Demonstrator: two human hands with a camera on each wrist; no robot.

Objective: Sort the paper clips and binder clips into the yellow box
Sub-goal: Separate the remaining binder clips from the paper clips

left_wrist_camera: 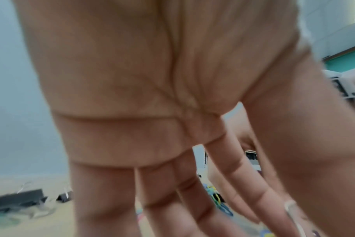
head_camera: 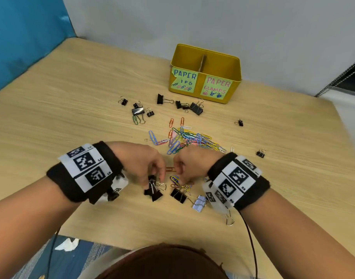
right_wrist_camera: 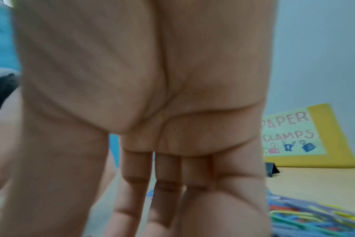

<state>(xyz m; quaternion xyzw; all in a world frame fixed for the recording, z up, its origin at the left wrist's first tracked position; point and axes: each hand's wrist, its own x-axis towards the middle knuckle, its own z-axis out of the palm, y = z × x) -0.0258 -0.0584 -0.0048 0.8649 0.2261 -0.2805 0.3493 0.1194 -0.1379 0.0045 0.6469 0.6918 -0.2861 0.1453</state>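
Note:
A yellow box with a divider stands at the back; its labels read PAPER CLIPS and PAPER CLAMPS, and it also shows in the right wrist view. A heap of coloured paper clips lies mid-table. Near the front, an orange paper clip spans the gap between my two hands. My left hand pinches its left end and my right hand pinches its right end. Black binder clips lie just under my left fingers; whether those fingers touch them is hidden.
Several black binder clips are scattered in front of the box, with singles at the right. Below my hands lie a black binder clip, a white one and a few paper clips. A blue panel borders the left.

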